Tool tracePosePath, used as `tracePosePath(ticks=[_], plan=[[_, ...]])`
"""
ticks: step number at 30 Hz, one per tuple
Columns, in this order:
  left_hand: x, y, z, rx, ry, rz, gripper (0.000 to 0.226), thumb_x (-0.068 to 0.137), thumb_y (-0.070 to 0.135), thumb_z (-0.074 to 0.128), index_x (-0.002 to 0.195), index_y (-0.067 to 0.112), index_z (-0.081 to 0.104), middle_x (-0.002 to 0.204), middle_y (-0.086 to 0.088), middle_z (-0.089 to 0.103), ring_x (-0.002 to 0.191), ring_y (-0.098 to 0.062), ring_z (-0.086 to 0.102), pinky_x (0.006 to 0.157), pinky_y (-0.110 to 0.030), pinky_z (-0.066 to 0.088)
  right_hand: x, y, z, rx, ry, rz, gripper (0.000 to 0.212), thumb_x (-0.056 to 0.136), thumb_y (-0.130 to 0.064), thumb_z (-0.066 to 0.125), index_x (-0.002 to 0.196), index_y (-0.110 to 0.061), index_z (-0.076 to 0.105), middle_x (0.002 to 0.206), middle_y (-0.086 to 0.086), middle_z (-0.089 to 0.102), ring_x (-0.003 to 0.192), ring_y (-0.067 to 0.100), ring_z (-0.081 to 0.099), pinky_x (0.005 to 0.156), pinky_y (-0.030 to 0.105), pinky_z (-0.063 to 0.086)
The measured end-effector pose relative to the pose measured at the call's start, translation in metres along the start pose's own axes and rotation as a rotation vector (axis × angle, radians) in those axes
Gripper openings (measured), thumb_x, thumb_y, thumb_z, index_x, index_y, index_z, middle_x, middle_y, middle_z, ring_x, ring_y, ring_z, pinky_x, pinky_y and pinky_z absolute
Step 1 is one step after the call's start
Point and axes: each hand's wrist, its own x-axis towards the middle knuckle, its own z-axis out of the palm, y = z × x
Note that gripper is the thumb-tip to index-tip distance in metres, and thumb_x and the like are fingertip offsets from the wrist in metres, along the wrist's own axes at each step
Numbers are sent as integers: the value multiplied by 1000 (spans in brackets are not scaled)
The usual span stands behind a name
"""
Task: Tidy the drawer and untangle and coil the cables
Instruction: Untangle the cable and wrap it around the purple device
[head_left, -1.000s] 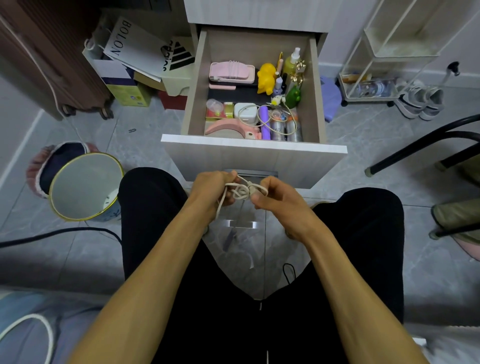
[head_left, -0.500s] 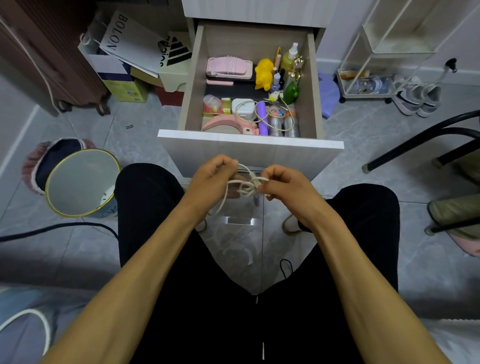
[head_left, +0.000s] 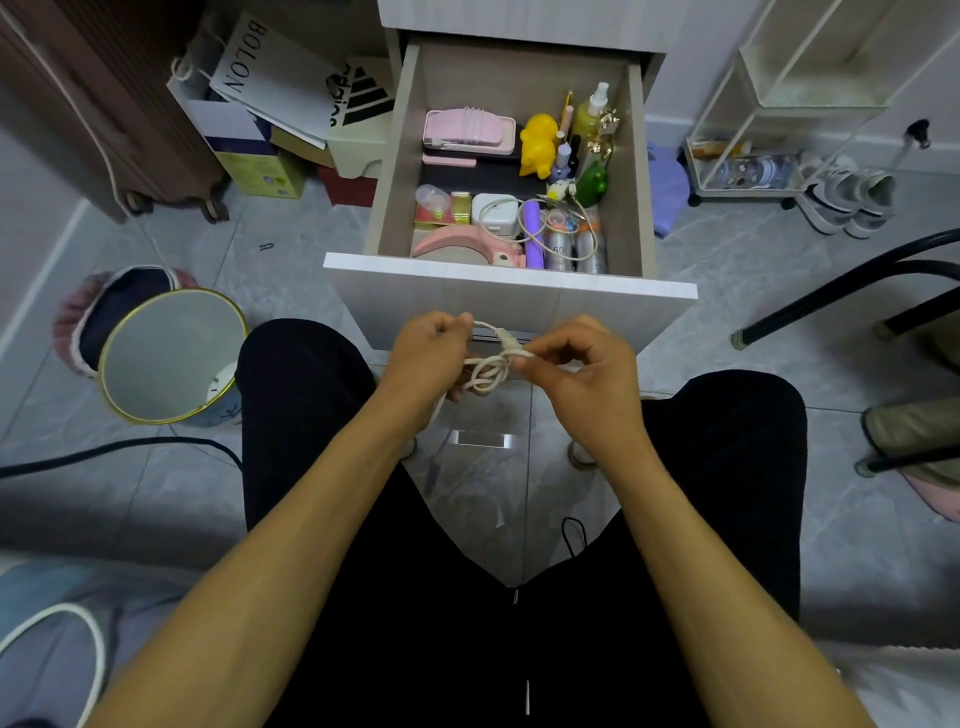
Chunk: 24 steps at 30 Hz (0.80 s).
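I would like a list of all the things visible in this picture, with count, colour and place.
drawer: 1, pale wood, open, top centre
cable in hands: 1, white, looped between both hands
charger with cable: 1, white, drawer front
yellow toy: 1, yellow, drawer back
pink case: 1, pink, drawer back left
spray bottle: 1, yellow-green, drawer back right
bin: 1, gold rim, floor left
shoes: 1 pair, grey-white, floor right
left hand: 1, pinching the cable
right hand: 1, pinching the cable
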Motion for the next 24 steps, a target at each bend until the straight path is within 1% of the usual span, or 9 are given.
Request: tracePosePath(ticks=[3,4,7,11,14,17,20,22,24], plan=[[-5,-3,0,-180,30,-44,27,102,27,49,83,9,57,53,2,64,41,-8,57,37,-19,42,-6,0,6,-38,117,37,17,74,-10,82,72,-20,68,73,-3,63,68,7,58,65,15,46],[-6,-5,-1,-202,56,-43,27,101,28,50,83,9,57,56,1,65,42,-8,58,38,-19,42,-7,1,6,-20,85,94,16,76,-13,81,72,-20,66,74,-2,64,68,8,60,67,17,49],[-4,-12,-4,-213,120,-50,28,100,30,52,82,10,60,63,0,68,46,-7,59,39,-20,43,-4,3,4,-14,-202,246,15,86,-26,72,77,-16,65,75,2,68,69,17,62,67,29,53],[-6,-25,-1,47,228,167,27,100,29,52,85,8,60,68,-2,67,56,-14,64,45,-25,48,-3,2,6,-176,-367,171,25,92,-31,63,74,-14,55,72,-5,51,61,6,43,59,16,38],[-6,-27,-2,171,273,280,26,99,30,54,81,12,61,68,-1,64,63,-15,64,59,-29,53,-6,7,7,-299,-299,46,29,94,-34,60,71,-18,48,73,-5,47,65,9,43,61,21,38],[-3,-21,-3,-78,190,77,26,98,28,56,78,13,64,63,-2,65,58,-15,65,59,-31,58,-6,8,3,-240,-220,-88,25,91,-28,66,73,-22,49,74,-8,47,67,10,45,62,18,38],[3,-16,-2,-245,174,-118,25,97,23,58,78,9,66,59,-1,63,50,-12,63,53,-26,54,-5,2,1,-155,-315,-44,19,89,-21,68,78,-20,53,79,-7,51,71,9,48,67,16,42],[6,-15,-1,-271,151,-134,26,96,21,59,74,8,64,53,0,61,46,-12,60,52,-27,52,-6,3,-2,-120,-373,33,17,86,-15,71,80,-16,55,83,-2,54,73,12,51,69,20,46],[8,-16,1,-269,88,-103,25,97,20,58,75,7,63,50,0,60,46,-15,60,57,-33,56,-7,9,-5,-75,-310,95,20,84,-9,73,77,-15,55,80,2,58,70,15,54,65,24,46]])
